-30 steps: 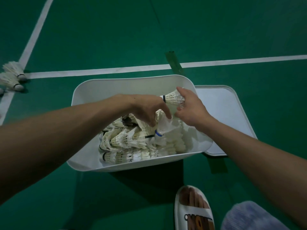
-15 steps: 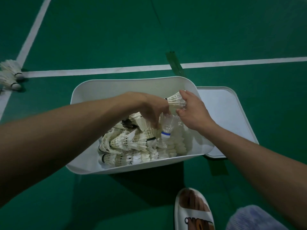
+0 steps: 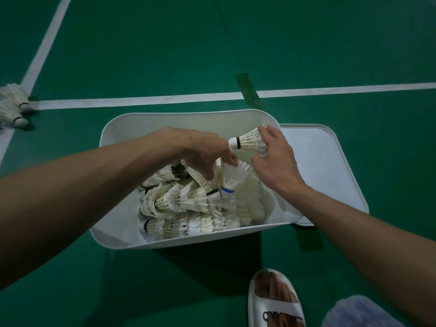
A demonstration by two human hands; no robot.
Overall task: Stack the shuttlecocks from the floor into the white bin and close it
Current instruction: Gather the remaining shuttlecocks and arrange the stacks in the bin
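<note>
The white bin (image 3: 122,213) stands open on the green court floor, holding several rows of stacked feather shuttlecocks (image 3: 184,204). My right hand (image 3: 276,161) pinches a shuttlecock with a black band (image 3: 250,143) by its feathers over the bin's far right corner, cork pointing left. My left hand (image 3: 203,152) reaches into the bin and pinches the feathers of a shuttlecock with a blue band (image 3: 230,180), cork down on the pile. The bin's white lid (image 3: 330,171) lies flat on the floor to the right, touching the bin.
Two loose shuttlecocks (image 3: 14,105) lie at the left edge by the white court lines (image 3: 146,100). Patches of green tape (image 3: 249,90) sit behind and right of the bin. My foot in a white slipper (image 3: 276,300) is at the bottom.
The blue-banded shuttlecock has gone lower onto the pile under my left hand. My right hand has drawn the black-banded shuttlecock slightly right, exposing its cork.
</note>
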